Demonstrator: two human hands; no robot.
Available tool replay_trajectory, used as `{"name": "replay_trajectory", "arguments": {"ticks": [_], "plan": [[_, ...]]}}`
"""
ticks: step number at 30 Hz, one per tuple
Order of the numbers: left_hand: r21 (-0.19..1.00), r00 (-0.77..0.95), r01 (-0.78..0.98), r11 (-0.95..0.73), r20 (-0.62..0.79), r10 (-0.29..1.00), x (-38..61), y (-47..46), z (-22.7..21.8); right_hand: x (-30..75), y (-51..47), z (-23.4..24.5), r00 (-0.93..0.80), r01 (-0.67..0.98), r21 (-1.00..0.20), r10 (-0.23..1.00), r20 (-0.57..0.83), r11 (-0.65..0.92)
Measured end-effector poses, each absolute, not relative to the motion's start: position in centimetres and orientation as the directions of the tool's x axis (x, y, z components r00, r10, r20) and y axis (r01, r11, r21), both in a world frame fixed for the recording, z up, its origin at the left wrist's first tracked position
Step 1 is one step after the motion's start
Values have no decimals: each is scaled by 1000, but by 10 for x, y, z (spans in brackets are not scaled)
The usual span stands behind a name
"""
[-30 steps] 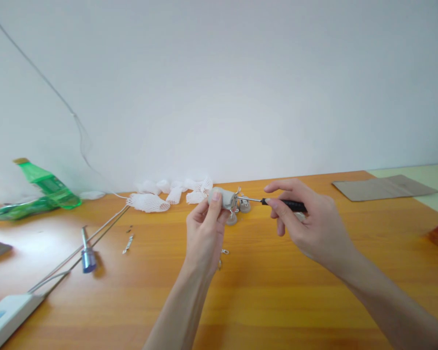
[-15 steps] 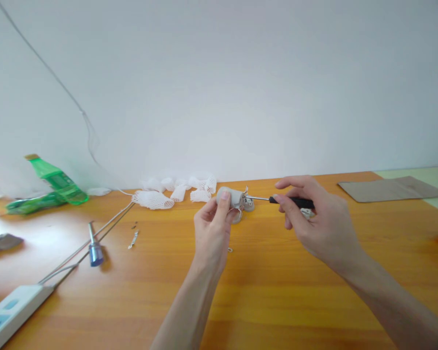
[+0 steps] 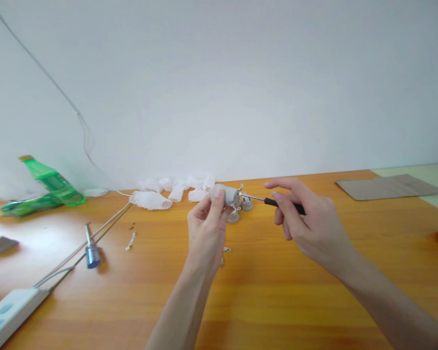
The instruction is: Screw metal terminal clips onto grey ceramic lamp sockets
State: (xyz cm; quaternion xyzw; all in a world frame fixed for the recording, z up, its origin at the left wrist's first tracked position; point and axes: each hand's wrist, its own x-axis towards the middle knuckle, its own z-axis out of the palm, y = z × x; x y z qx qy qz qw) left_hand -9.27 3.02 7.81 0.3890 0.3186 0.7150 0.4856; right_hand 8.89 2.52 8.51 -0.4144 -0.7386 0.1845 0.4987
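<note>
My left hand [image 3: 207, 233] is closed around a grey, rounded cylindrical part [image 3: 227, 195], held on its side above the table with metal prongs at its right end. In my right hand [image 3: 306, 218] is a screwdriver [image 3: 285, 204] with a black handle. Its thin shaft points left, and the tip meets the metal end of the grey part; the exact contact is too small to make out. Just behind and below stand similar grey pieces [image 3: 247, 203] on the table. Small metal strips [image 3: 227, 249] lie near my left wrist.
White foam netting [image 3: 151, 200] lies along the wall. To the left are a green bottle [image 3: 53, 180], a blue-handled tool [image 3: 92, 253], a small metal strip [image 3: 131, 240] and a white power strip [image 3: 14, 308] with cords. A flat brown sheet [image 3: 390, 187] rests at the back right.
The whole view has shifted slightly. Both hands sit a little further left, and the screwdriver now slopes more, its handle lower than its tip. Both grips are kept.
</note>
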Motion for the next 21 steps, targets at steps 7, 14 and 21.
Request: {"name": "replay_trajectory", "arguments": {"ticks": [7,14,21], "plan": [[841,-263,-427,-332,236,936,-95,31,79,85,28,82,-98,256,-703,742,664,663],[865,-219,-399,-303,231,948,-89,30,71,90,24,91,16,376,-761,817,576,529],[835,-225,-480,-270,181,957,-95,32,72,91,29,89,-151,299,-694,751,643,655]]}}
